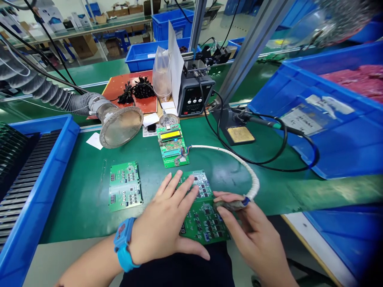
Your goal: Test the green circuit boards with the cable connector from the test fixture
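My left hand (167, 223) lies flat with fingers spread on a green circuit board (205, 221) at the front edge of the green bench mat. My right hand (251, 231) pinches a grey connector (231, 204) at the board's right edge. That connector ends a white sleeved cable (239, 163), which curves back to a small green board with a yellow display (172, 144). A blue wrist strap (124, 243) is on my left wrist. A second green circuit board (125, 185) lies to the left, apart from my hands.
A fume extraction hose with a round funnel (119, 125) hangs at the left. A soldering station (194, 93) and iron stand (237, 127) sit behind. Blue bins stand at the left (44, 167) and right (338, 131). A red board (131, 93) carries black parts.
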The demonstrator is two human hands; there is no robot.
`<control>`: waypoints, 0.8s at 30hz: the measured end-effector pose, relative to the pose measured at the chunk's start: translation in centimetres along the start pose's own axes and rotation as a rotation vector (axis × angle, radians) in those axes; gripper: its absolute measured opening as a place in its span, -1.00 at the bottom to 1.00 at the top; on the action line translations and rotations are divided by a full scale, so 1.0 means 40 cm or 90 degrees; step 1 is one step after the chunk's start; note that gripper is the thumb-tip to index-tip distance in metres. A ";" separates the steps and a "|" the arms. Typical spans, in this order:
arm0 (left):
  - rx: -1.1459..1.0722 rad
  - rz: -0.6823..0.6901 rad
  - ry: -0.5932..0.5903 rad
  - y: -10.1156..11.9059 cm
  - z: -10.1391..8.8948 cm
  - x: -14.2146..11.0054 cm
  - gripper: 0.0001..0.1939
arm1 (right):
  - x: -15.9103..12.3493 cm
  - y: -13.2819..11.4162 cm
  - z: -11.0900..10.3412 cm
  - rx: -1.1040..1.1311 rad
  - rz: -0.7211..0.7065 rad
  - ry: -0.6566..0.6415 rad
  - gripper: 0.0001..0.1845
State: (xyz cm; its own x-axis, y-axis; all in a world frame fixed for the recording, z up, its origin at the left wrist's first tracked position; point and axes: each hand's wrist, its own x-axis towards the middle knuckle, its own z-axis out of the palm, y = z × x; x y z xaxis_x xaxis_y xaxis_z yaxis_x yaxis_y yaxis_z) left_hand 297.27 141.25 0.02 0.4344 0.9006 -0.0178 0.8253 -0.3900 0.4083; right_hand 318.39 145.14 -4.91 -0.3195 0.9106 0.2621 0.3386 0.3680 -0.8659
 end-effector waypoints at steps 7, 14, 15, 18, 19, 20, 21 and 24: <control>-0.013 -0.070 -0.046 0.025 -0.009 0.018 0.24 | 0.000 0.003 -0.002 -0.023 -0.005 0.000 -0.85; 0.001 -0.101 -0.072 0.037 -0.026 0.037 0.27 | -0.002 0.006 0.000 -0.030 -0.002 -0.002 -0.85; 0.005 -0.105 -0.076 0.037 -0.026 0.038 0.28 | -0.003 0.007 0.000 -0.030 0.000 -0.004 -0.85; 0.015 -0.110 -0.073 0.038 -0.024 0.039 0.28 | -0.004 0.008 -0.002 -0.030 0.001 -0.002 -0.85; 0.018 -0.111 -0.066 0.038 -0.022 0.039 0.27 | -0.004 0.008 -0.003 -0.030 0.001 -0.002 -0.85; 0.021 -0.111 -0.058 0.038 -0.020 0.039 0.26 | -0.004 0.008 -0.003 -0.030 -0.001 -0.001 -0.85; 0.023 -0.111 -0.050 0.038 -0.019 0.039 0.24 | -0.003 0.008 -0.004 -0.031 -0.003 0.000 -0.85; 0.029 -0.108 -0.035 0.036 -0.015 0.039 0.21 | -0.001 0.007 -0.003 -0.032 -0.006 -0.002 -0.86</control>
State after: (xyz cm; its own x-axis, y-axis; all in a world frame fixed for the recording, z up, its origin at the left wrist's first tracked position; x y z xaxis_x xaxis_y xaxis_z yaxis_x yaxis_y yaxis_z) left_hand 298.92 142.21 1.14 0.3060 0.9428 -0.1325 0.9031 -0.2434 0.3537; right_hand 318.60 145.24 -5.10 -0.3261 0.9062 0.2693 0.3792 0.3863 -0.8408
